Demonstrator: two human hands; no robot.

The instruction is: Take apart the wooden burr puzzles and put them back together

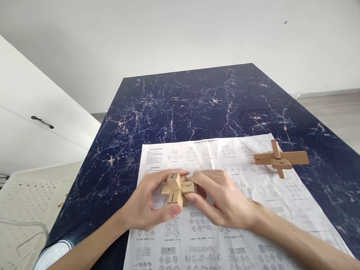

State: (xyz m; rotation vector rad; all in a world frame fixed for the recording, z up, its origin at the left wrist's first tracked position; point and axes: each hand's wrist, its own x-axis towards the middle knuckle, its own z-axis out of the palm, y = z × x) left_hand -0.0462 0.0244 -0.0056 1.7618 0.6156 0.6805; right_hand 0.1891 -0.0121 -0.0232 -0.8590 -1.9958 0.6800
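Note:
A wooden burr puzzle point(174, 181) with interlocking numbered blocks is held above the printed sheet; the numbers 2, 1 and 3 show on its blocks. My left hand point(149, 203) is closed around its left side, the thumb by the block marked 1. On the other side, my right hand point(219, 196) pinches the block marked 3 point(189, 187) between thumb and fingers. The puzzle's underside and back are hidden. A second wooden puzzle, cross-shaped point(297, 158), rests on the right edge of the sheet, apart from both hands.
A large creased instruction sheet point(245, 247) with small diagrams covers the near part of the dark blue marbled table point(179, 107). At left stand a white cabinet point(19, 97), a perforated cream surface point(28, 195) and a round white object point(51, 259). A white wall rises behind.

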